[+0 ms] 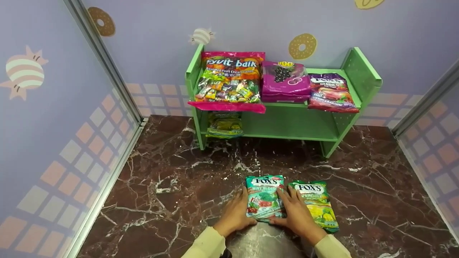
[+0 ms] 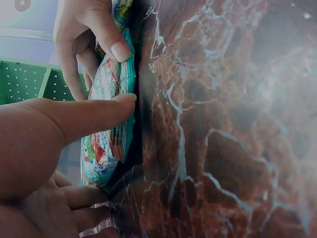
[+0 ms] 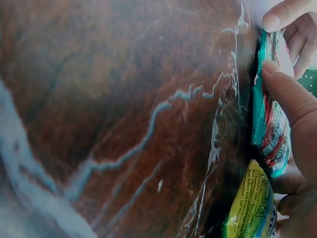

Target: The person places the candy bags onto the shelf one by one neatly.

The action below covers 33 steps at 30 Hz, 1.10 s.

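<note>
A teal Fox's mint candy bag (image 1: 264,200) lies face up on the dark marble surface. My left hand (image 1: 235,211) holds its left side, the thumb (image 2: 106,116) on the near edge. On the opposite side my right hand (image 1: 296,215) grips the same bag, its thumb (image 3: 287,91) also at the near edge and its fingers along the side. Close beside the right hand lies a yellow-green Fox's candy bag (image 1: 321,211), slightly tilted. In the right wrist view this yellow bag (image 3: 252,206) shows just below the teal one.
Behind stands a green two-level shelf (image 1: 287,123). Its top carries a Fruit Baik candy bag (image 1: 229,80), a purple grape candy pack (image 1: 285,82) and a red-purple Fox's bag (image 1: 331,92). Another yellow Fox's bag (image 1: 225,125) sits at the lower left. Lilac walls (image 1: 36,125) enclose the sides.
</note>
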Motion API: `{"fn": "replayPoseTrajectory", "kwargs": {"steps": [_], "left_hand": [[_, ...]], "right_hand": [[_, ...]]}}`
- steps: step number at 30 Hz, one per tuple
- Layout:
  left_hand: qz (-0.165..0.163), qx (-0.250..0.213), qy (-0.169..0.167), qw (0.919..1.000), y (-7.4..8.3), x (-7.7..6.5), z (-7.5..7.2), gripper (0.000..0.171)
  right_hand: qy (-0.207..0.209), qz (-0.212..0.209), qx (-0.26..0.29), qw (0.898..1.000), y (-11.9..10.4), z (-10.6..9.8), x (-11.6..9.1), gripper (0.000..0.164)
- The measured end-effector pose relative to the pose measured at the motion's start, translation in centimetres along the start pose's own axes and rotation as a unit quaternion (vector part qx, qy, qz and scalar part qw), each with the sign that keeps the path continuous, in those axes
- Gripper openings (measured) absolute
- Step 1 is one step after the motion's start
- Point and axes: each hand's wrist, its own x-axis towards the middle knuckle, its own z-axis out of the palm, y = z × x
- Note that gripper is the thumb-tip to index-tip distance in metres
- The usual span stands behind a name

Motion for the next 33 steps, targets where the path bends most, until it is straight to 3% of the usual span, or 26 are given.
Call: {"fn": "replayPoseTrajectory", "kwargs": {"steps": [10,24,33], "left_hand": [[-0.008,-0.062,0.006,0.9980,0.36,0.13,0.39,0.113],[0.029,-0.082,0.027,0.9959,0.17,-0.09,0.55,0.107],[0.021,-0.095,0.022,0.9950,0.20,-0.01,0.41,0.104]], "right_hand": [[0.000,0.013,0.003,1.000,0.05,0.26,-0.17,0.110],[0.003,0.033,0.060,0.998,-0.66,0.61,-0.34,0.106],[-0.012,0.051,0.100,0.994,-0.83,0.69,-0.21,0.105]]}}
